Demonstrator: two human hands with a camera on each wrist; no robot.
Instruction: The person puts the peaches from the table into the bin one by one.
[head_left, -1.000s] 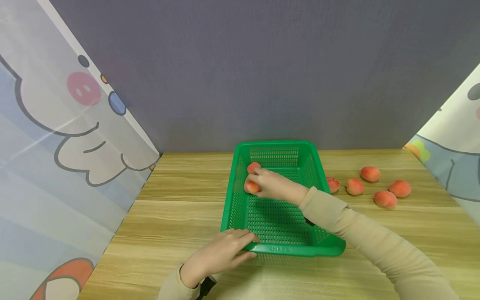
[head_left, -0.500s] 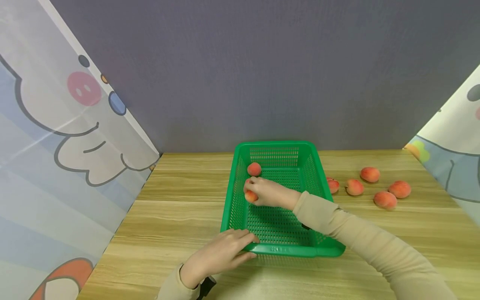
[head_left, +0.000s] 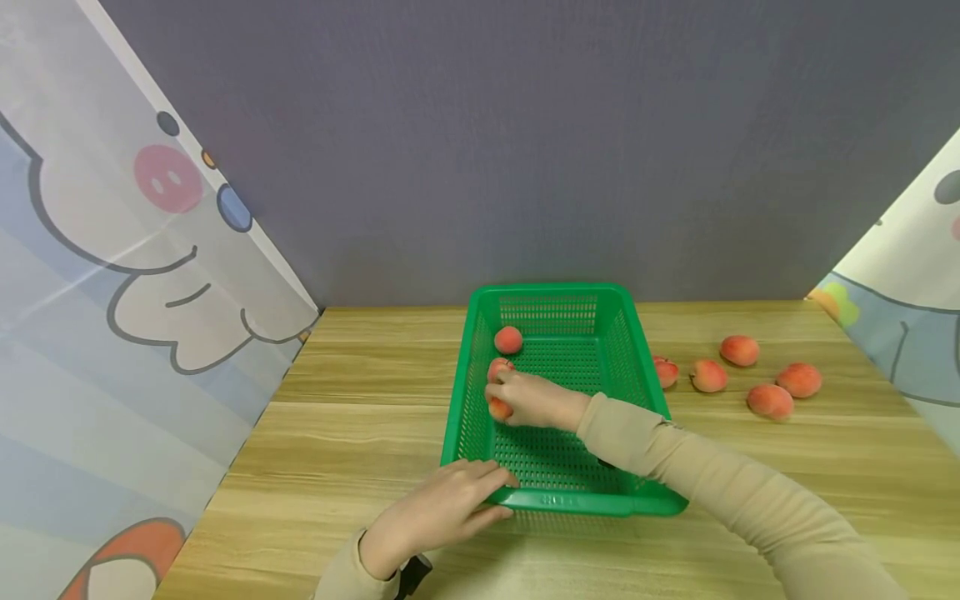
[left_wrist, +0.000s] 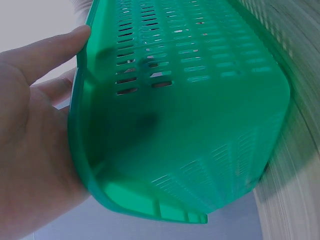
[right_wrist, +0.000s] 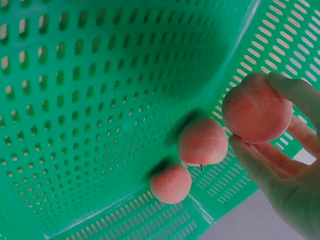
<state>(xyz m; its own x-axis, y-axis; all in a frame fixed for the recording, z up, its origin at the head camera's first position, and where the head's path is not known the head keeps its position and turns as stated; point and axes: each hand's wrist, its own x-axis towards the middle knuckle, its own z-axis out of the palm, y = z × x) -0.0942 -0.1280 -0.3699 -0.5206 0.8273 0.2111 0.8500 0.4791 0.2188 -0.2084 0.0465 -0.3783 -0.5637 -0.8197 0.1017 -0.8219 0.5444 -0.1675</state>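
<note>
A green plastic basket (head_left: 570, 500) with slotted walls stands on the wooden table. My left hand (head_left: 444, 504) grips its near rim at the left corner; in the left wrist view the thumb (left_wrist: 60, 50) lies on one side of that rim. Inside the basket, my right hand (head_left: 534, 400) holds a red-orange peach (right_wrist: 257, 107) between thumb and fingers, close to the left wall. Just beyond it lies a second peach (head_left: 499, 367), and a third peach (head_left: 508, 339) sits in the far left corner. My fingers partly cover the held peach in the head view.
Several loose peaches lie on the table (head_left: 352, 417) right of the basket, including one peach (head_left: 770, 402) nearer me and another peach (head_left: 665, 372) beside the basket wall. A grey panel (head_left: 555, 150) rises behind; cartoon-printed sheets (head_left: 150, 275) flank both sides.
My right hand has moved toward me along the left wall with the held peach, uncovering the two peaches behind it. My left hand has stayed on the rim.
</note>
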